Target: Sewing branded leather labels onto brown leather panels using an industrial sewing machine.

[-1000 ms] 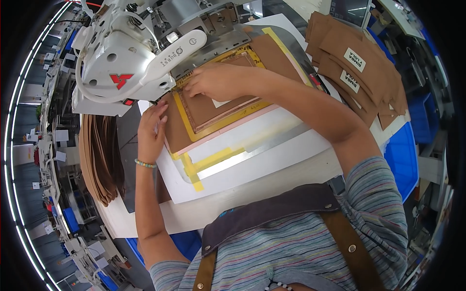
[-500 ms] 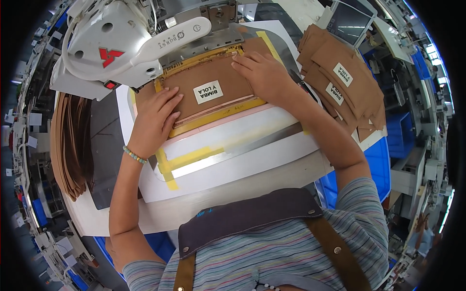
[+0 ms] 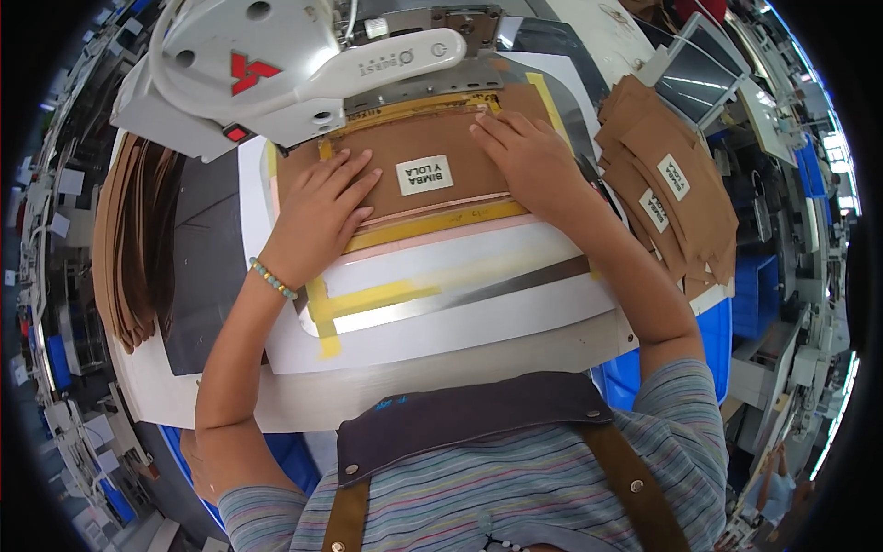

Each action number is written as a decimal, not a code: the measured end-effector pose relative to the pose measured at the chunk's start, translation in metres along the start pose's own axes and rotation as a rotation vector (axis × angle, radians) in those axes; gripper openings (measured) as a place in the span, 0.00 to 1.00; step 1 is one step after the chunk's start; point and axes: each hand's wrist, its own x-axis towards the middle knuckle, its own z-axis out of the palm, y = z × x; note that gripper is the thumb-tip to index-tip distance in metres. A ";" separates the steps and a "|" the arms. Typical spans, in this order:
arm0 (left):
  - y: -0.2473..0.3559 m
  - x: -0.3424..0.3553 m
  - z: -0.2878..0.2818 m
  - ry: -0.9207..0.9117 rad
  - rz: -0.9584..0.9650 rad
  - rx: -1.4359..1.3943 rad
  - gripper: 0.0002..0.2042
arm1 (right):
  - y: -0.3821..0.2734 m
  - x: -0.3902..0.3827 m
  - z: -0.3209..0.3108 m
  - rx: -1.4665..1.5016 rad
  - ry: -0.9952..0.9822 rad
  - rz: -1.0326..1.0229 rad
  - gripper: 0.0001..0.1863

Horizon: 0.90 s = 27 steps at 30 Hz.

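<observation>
A brown leather-like panel (image 3: 384, 184) with a white printed label (image 3: 424, 174) lies flat in a yellow-edged template frame (image 3: 441, 222). On its left part rests my left hand (image 3: 324, 204), palm down with fingers spread; a beaded bracelet circles that wrist. My right hand (image 3: 535, 164) lies over the panel's right end, fingers stretched toward the far right corner, and neither hand grips anything. Just beyond my left hand stands the white head of a sewing machine (image 3: 246, 78), with a long white lamp bar (image 3: 391, 60) reaching over the panel's far side.
Brown pieces stand in a bundle (image 3: 129, 248) at the left. Labelled brown panels (image 3: 667, 175) lie fanned in a pile at the right, beside a dark screen (image 3: 696, 72). White sheeting with yellow tape (image 3: 386, 296) covers the near table. Blue bins (image 3: 713, 345) sit below the edge.
The whole view has shifted, so the machine and panel appear further right. Both hands keep nearly the same places on the panel.
</observation>
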 end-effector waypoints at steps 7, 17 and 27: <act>0.001 0.004 0.002 0.005 0.019 0.003 0.25 | 0.000 0.001 0.003 0.059 -0.014 0.021 0.25; 0.002 0.005 0.002 0.038 0.009 0.046 0.23 | -0.003 0.012 -0.001 0.084 -0.014 -0.006 0.25; 0.003 0.006 0.002 0.033 0.008 0.039 0.22 | -0.019 0.032 0.008 0.173 0.024 -0.033 0.21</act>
